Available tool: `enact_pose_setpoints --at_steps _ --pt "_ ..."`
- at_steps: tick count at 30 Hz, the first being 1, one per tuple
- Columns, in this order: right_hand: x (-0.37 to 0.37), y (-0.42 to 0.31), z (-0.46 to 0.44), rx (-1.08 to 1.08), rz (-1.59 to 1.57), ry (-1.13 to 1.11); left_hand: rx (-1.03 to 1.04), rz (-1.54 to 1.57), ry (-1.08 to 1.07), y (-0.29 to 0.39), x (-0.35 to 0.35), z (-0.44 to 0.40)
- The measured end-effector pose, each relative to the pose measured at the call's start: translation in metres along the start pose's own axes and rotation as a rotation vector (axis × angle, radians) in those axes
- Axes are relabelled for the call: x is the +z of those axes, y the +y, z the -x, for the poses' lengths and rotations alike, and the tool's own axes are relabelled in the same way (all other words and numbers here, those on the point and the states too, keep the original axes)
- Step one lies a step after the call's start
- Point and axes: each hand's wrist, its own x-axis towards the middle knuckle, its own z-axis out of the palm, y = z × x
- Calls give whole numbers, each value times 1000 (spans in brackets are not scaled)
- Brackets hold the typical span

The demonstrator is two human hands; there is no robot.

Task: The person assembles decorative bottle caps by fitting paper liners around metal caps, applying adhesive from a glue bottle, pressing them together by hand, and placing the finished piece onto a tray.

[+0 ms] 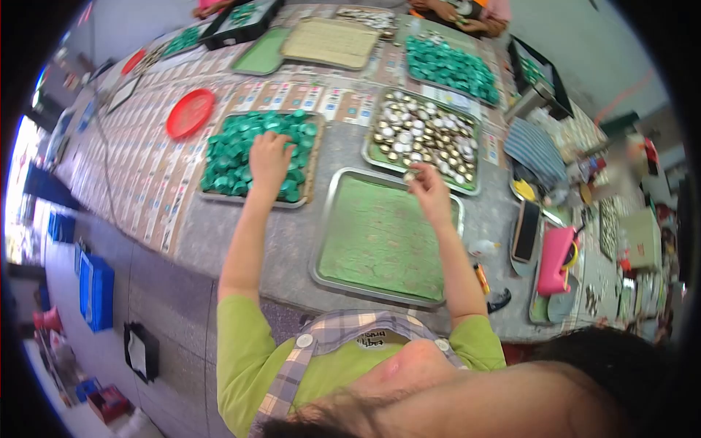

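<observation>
My left hand [271,162] is over a tray heaped with green caps [234,157], its curled fingers touching the pile; whether a cap is between them is too small to tell. My right hand [431,191] pinches a small round metallic piece [410,176] above the far edge of a green-lined metal tray [380,237]. Just beyond it, another tray [366,157] holds many gold and white round pieces [420,131].
A red plate [190,114] lies left of the green caps. Farther back are a beige tray [328,42] and more green caps [449,67]. On the right are a phone [526,231] and a pink tool [555,259]. Other people's hands show across the table.
</observation>
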Motion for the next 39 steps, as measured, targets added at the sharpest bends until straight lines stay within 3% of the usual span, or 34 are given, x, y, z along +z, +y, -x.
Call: enact_pose_setpoints --at_steps 3,6,12,21,24,28,30,31,35,39 --pt "27 2 52 8 -201 64 116 -332 -200 -13 0 -22" --pt "-3 -14 106 114 -104 87 61 -412 -340 15 15 -18" --pt "-21 -19 159 250 -672 231 92 -373 -262 3 30 -13" --pt "-45 -16 182 253 -844 302 103 -294 -234 4 26 -11" --pt "-43 -15 184 262 -826 284 98 -233 -135 5 23 -8" --pt "-37 -16 187 274 -814 285 103 -38 26 20 1 -4" --pt "-34 -12 189 284 -803 273 -178 549 -55 44 -12 6" --pt "-32 -11 190 291 -792 258 -345 1059 -124 73 -21 17" --pt "-24 -17 194 312 -734 258 -381 1376 -570 143 -26 78" --pt "-22 -24 194 298 -679 215 -557 1515 -1009 199 -22 121"
